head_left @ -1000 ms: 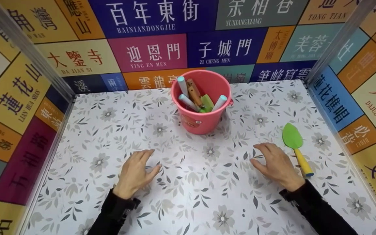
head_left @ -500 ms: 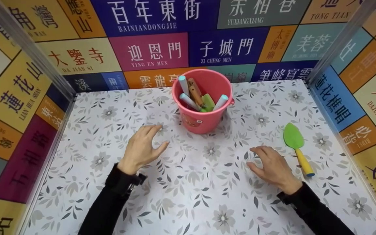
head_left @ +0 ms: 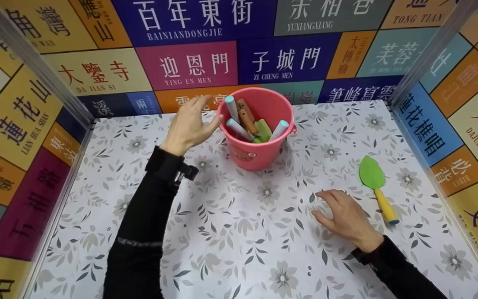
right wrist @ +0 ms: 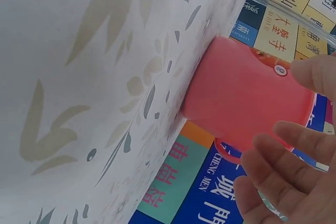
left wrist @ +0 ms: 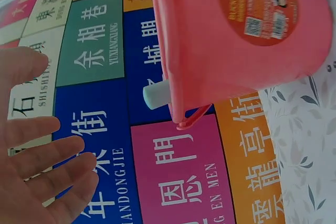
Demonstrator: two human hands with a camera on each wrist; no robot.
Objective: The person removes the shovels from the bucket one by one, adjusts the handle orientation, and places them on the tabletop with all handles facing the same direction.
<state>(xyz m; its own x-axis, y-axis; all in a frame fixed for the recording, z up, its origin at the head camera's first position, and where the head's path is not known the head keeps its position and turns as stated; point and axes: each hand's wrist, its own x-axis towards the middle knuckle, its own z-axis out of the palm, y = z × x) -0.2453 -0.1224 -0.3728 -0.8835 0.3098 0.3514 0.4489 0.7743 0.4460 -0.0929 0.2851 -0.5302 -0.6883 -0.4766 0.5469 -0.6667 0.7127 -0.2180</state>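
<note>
My left hand is raised just left of the pink bucket, thumb close to its rim, fingers spread and holding nothing. In the left wrist view the bucket's side shows a round label, and a pale blue-green marker end pokes past the rim. Inside the bucket are white sticks with light blue ends, brown wooden pieces and a green piece. My right hand hovers low over the table, fingers relaxed and holding nothing, left of a toy shovel with green blade and yellow handle.
The table wears a white floral cover. Panels with place-name signs stand at the back and both sides, with clear edging at the corners. The bucket stands near the back panel.
My left hand has moved forward and slightly right, from over the table's left-middle up to the bucket's left rim. The right hand has shifted slightly left and nearer me.
</note>
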